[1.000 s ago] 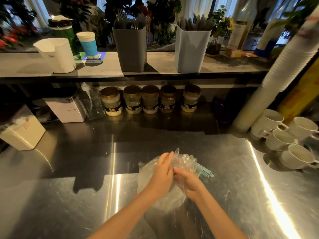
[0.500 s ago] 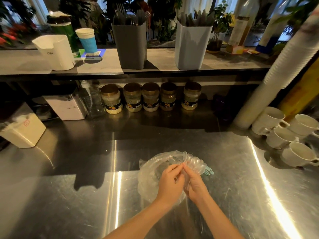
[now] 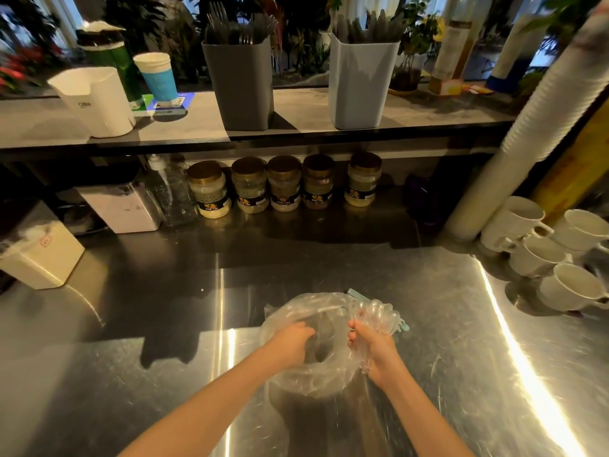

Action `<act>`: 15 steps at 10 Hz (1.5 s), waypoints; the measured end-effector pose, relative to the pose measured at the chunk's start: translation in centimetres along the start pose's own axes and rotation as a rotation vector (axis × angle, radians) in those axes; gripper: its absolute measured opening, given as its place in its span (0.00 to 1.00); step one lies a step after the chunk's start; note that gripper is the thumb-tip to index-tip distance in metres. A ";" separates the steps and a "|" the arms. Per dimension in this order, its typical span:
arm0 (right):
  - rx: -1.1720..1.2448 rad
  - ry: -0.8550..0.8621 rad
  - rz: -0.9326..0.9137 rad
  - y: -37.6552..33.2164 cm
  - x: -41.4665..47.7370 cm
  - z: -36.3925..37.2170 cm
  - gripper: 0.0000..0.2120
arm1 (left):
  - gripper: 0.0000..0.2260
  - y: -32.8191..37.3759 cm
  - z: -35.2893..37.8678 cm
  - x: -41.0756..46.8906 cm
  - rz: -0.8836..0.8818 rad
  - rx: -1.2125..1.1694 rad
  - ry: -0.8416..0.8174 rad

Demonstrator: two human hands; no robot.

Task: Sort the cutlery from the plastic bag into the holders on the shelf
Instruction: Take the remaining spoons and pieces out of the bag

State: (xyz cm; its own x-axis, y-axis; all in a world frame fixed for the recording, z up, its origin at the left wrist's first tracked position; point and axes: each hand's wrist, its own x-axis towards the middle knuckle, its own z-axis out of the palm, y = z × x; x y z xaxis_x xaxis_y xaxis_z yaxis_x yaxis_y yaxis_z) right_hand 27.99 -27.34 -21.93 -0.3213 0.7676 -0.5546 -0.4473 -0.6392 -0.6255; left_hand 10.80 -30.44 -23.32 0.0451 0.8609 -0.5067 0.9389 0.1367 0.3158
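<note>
Below the jars (image 3: pixel 283 184), toward me on the steel counter (image 3: pixel 164 374), lies the bag (image 3: pixel 313 324). It is thin clear film, crumpled and puffed into a loose ring with a dark hollow at its middle, and glare from the counter shines through it. My left hand (image 3: pixel 291 344) is on the bag's left side, its fingers curled down into the film and bunching it in a grip. My right hand (image 3: pixel 372 349) is on the bag's right edge, closed round a bundle of spoons (image 3: pixel 379 316). They are clear plastic, their bowls nested and fanned out above my knuckles, their handles running down through my fist. A pale teal piece pokes out beside them, too blurred to name. Whether film lies between my palm and the spoons I cannot tell.

Above the jars runs the shelf (image 3: pixel 296 113) with two tall square holders on it. The dark holder (image 3: pixel 240 84) stands above the left jars and bristles with forks (image 3: pixel 237 26). The light holder (image 3: pixel 361 84) stands above the rightmost jar, and the utensils in it show only rounded ends. Both holders stand well apart from the bag.

Right of the jars a long stack of white cups (image 3: pixel 540 127) leans up from the counter, and beyond its foot sit white mugs (image 3: pixel 534 255) in a cluster, some tipped on their sides.
</note>
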 end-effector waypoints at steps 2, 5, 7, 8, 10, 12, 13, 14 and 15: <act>-0.012 -0.005 -0.028 0.1 -0.2 0.2 0.10 | 0.32 1.7 1.8 1.1 -0.182 0.017 -0.060; 0.046 -0.016 -0.030 0.0 -0.1 -0.8 0.09 | 0.18 0.4 2.9 2.5 -0.333 -0.212 0.088; 0.033 -0.024 -0.042 -0.2 0.5 -1.1 0.08 | 0.18 1.1 2.5 1.9 -0.388 -0.370 0.113; 0.020 -0.057 -0.014 -0.6 0.4 -0.8 0.08 | 0.13 1.0 1.5 1.4 -0.311 -0.411 0.132; 0.000 -0.074 -0.026 -1.3 0.1 -0.1 0.09 | 0.11 1.1 -0.5 0.3 -0.119 -0.441 0.096; 0.019 -0.094 -0.052 -2.2 -0.5 0.6 0.09 | 0.08 1.5 -4.0 -1.2 0.136 -0.345 -0.075; 0.047 -0.062 -0.044 -2.7 -0.2 0.3 0.07 | 0.09 1.7 -5.1 -1.7 0.138 -0.427 -0.025; 0.016 -0.062 -0.039 -2.9 0.2 0.3 0.06 | 0.10 2.1 -5.7 -2.3 0.114 -0.577 0.019; -0.041 -0.056 -0.067 -2.9 0.2 0.7 0.06 | 0.12 2.6 -6.1 -3.1 0.121 -0.776 0.079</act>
State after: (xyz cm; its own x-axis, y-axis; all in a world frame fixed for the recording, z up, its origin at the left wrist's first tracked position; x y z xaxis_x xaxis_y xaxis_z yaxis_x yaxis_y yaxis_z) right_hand 28.70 -25.31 -19.82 -0.3386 0.8094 -0.4798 -0.4353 -0.5869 -0.6827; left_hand 11.00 -29.83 -16.05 0.0802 0.9200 -0.3835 0.4212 0.3174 0.8496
